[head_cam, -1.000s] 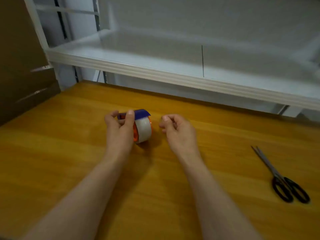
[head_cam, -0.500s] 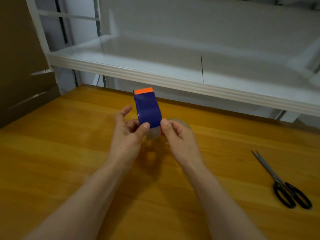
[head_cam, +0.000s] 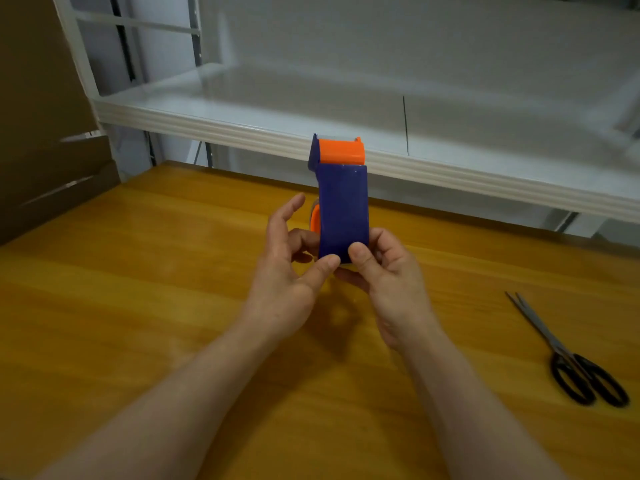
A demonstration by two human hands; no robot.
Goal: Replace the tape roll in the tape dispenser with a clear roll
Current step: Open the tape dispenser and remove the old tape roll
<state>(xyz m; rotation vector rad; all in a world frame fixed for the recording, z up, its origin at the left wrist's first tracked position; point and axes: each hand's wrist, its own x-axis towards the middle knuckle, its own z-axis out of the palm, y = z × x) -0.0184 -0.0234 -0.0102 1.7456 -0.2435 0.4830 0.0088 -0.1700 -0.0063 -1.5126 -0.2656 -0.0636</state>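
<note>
Nearest the camera, two bare forearms are reaching forward over the wooden tabletop (head_cam: 104,306). Black-handled scissors (head_cam: 568,355) are lying closed on the wood, well apart to the right. Above the table, the left hand (head_cam: 287,271) and right hand (head_cam: 391,275) are holding the blue and orange tape dispenser (head_cam: 343,209) upright, each thumb pressing on its lower blue end while the left index finger is sticking out loosely. No brand or writing is showing on its blue back. Beyond it, a white shelf edge (head_cam: 450,174) is running across, with brown cardboard (head_cam: 38,116) standing at far left.
</note>
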